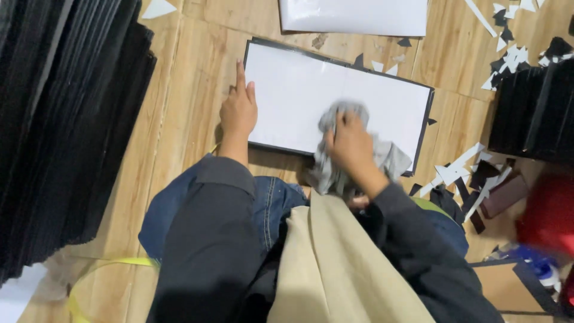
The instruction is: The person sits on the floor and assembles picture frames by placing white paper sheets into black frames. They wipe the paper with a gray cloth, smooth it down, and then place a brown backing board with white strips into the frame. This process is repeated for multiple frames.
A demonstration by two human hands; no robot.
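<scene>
So the person's sitting on a wood-plank floor (185, 90) with an open folder-type cover (335, 101) laid flat in front of their knees — white inside, thin black edge all round, a crease down the middle. It's sitting slightly skewed, far end toward the top of the view.

The right hand (353, 146) is closed around a bunched-up grey cloth (382, 158), pressing it down on the white surface near the cover's near edge, right of the crease. The cloth is a bit blurred, and part of it hangs off the cover toward the person's lap.

The left hand (238, 110) rests at the cover's left edge, holding nothing — index finger stretched straight out along the edge, other fingers curled loosely, palm down on the floor right where the black border starts.

Other stuff around: a big stack of black sheets (72, 131) fanned out on the left, another dark stack (532, 113) on the right, a white sheet (353, 15) past the top of the cover, and loads of black and white paper offcuts (472, 167) scattered to the right. There's a yellow strap (101, 266) looping on the floor lower left, and something red (550, 209) at the right edge, too blurry to tell what it is.
</scene>
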